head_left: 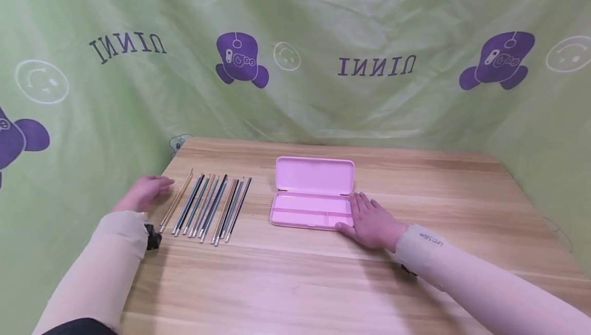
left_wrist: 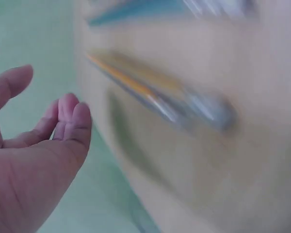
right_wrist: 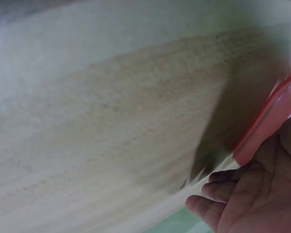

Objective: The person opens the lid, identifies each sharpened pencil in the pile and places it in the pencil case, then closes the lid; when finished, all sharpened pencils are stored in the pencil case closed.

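A pink pencil case lies open on the table, its lid tipped back and the compartments in its base bare. Against the case's right end rests my right hand, with the thumb near the front corner and the other fingers fairly straight along the side. In the right wrist view, part of the case shows beside that palm. Several pencils lie in a loose row left of the case. Just beyond the leftmost gold pencils hovers my left hand, fingers loosely bent and holding nothing.
The wooden table carries the pencils and the case. A green curtain with purple prints hangs behind and at both sides, close to the table's left edge.
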A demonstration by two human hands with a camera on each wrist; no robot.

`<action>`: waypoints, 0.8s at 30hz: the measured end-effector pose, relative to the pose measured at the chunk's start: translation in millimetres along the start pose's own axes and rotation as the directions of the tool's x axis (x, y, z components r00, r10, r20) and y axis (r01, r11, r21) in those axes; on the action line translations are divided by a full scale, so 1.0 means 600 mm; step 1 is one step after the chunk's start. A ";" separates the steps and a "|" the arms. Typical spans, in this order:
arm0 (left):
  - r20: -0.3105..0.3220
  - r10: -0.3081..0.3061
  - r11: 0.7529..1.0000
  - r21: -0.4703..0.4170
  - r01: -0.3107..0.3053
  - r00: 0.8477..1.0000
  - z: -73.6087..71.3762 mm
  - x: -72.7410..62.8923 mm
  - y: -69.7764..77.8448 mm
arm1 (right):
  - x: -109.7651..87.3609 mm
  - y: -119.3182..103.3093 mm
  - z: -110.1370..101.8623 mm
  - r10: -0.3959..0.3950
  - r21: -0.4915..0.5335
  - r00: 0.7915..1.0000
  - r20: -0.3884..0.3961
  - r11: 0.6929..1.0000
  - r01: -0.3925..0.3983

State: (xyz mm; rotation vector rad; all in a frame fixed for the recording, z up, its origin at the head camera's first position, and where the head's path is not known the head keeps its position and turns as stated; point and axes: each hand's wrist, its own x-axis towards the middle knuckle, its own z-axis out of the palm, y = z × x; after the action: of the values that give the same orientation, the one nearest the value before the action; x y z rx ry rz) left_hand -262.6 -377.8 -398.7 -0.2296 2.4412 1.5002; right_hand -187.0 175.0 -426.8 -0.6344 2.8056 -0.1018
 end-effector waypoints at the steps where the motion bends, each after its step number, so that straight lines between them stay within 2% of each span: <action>1: 0.002 -0.031 0.999 -0.012 0.031 1.000 -0.009 -0.001 -0.011 | 0.000 0.000 0.000 0.000 -0.001 1.000 0.001 1.000 0.000; 3: 0.000 -0.084 0.996 0.011 0.084 0.996 -0.019 -0.004 -0.029 | 0.000 0.000 0.000 -0.005 0.003 1.000 0.004 1.000 0.005; 6: -0.005 -0.088 0.988 0.125 0.088 0.996 -0.019 -0.007 -0.038 | 0.001 0.001 0.001 -0.007 0.015 1.000 0.008 1.000 0.007; 9: -0.005 -0.044 0.961 0.273 0.043 0.999 -0.009 -0.006 -0.031 | 0.002 0.003 0.001 0.000 0.016 1.000 0.005 1.000 0.000; 13: -0.027 0.017 0.926 0.378 -0.006 0.999 0.007 0.001 -0.021 | 0.002 0.006 0.001 -0.001 0.013 1.000 -0.002 1.000 0.001; 16: -0.054 0.051 0.912 0.410 -0.024 0.997 0.018 0.010 -0.020 | 0.002 0.007 0.001 -0.005 0.016 1.000 -0.002 1.000 0.005; 19: -0.045 0.071 0.902 0.429 -0.045 0.996 0.024 0.019 -0.022 | 0.001 0.007 0.001 -0.001 0.016 1.000 0.009 1.000 0.001; 22: -0.037 0.056 0.910 0.414 -0.036 0.998 0.025 0.022 -0.023 | -0.001 0.006 0.000 0.002 0.015 1.000 0.013 1.000 -0.002; 24: -0.039 0.022 0.927 0.376 -0.006 0.999 0.024 0.017 -0.023 | -0.001 0.004 0.000 0.001 0.012 1.000 0.008 1.000 -0.001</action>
State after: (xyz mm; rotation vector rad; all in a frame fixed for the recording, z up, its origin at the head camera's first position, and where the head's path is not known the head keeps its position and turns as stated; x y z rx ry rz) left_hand -266.8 -371.1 -419.5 -0.1661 2.7059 1.0074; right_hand -187.5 177.4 -427.2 -0.6293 2.7953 -0.1160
